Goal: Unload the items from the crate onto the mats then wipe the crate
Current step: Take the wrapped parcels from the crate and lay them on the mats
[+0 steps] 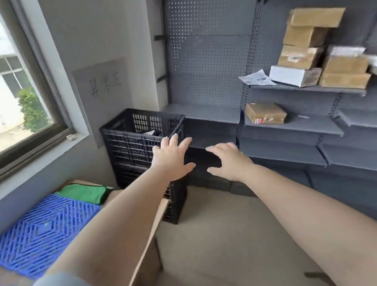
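While both arms reached forward, the left hand [173, 160] and right hand [229, 162] were spread, gripping nothing; the black slatted plastic crate [131, 138] stood stacked in the floor's corner.

Both arms reach forward toward the black crate [135, 145], which stands on top of another black crate in the corner under the window. The left hand [173, 159] is in front of the crate's right edge, its fingers [184, 143] straight and spread, holding nothing. The right hand [229, 161] is to the right of the crate, also spread and holding nothing. Inside the crate, something white shows near its far right side. To the left of the crate, a green cloth [85, 192] and blue mats [36, 235] lie on a cardboard surface. To the right of the crate, grey shelves [288, 127] carry brown boxes [308, 38].
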Available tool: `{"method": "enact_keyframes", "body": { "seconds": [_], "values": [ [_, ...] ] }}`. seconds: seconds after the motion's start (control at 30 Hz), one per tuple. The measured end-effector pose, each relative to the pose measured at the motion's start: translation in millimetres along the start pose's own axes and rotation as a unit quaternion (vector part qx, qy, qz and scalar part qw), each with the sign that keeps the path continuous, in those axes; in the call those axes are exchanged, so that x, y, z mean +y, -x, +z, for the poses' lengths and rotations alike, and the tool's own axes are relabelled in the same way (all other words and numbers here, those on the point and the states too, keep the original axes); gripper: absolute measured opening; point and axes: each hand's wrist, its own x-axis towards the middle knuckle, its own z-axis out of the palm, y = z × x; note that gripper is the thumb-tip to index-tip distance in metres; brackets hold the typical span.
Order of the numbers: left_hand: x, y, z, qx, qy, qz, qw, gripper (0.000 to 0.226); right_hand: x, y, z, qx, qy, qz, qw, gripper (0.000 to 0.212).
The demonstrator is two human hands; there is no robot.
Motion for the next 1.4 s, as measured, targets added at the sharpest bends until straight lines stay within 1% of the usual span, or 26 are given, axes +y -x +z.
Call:
{"method": "enact_keyframes", "body": {
  "seconds": [0.1,0.23,0.37,0.53,0.73,0.87,1.03,1.13,1.23,1.4],
  "values": [
    [24.5,-25.6,6.6,-0.011,0.000,0.013,1.000,0.083,35.7,-5.6,-7.2,0.016,-0.008,0.015,1.000,0.065],
    [40.5,-55.5,28.0,-0.024,0.017,0.019,0.999,0.078,64.9,-15.7,10.2,-0.002,-0.049,0.056,0.997,0.065],
    [38.8,-92.9,50.3,-0.048,0.064,-0.005,0.997,0.073,76.7,-40.3,31.3,0.018,-0.113,0.095,0.989,0.064],
    [11.3,-154.5,74.8,-0.037,0.049,-0.006,0.998,0.074,94.5,-102.8,43.5,-0.007,-0.067,0.095,0.993,0.066],
    [-41.1,-241.0,95.0,-0.037,0.040,0.007,0.998,0.075,91.7,-218.1,38.3,-0.017,-0.031,0.089,0.995,0.066],
    [-80.3,-309.4,96.2,-0.012,0.012,0.022,1.000,0.076,93.5,-297.3,34.9,-0.022,0.027,0.075,0.997,0.068],
    [-113.5,-376.4,121.3,0.001,-0.041,-0.008,0.999,0.077,93.4,-365.9,57.0,-0.020,0.149,0.098,0.984,0.061],
    [-112.9,-405.4,143.6,-0.021,-0.056,0.007,0.998,0.074,107.2,-389.0,73.2,-0.026,0.154,0.099,0.983,0.062],
    [-101.3,-429.6,166.3,-0.043,-0.044,0.023,0.998,0.073,134.4,-412.7,83.2,-0.046,0.139,0.106,0.984,0.064],
    [-78.4,-478.1,197.6,-0.071,-0.026,0.020,0.997,0.073,186.8,-462.2,93.7,-0.082,0.098,0.090,0.988,0.070]
  ]
}}
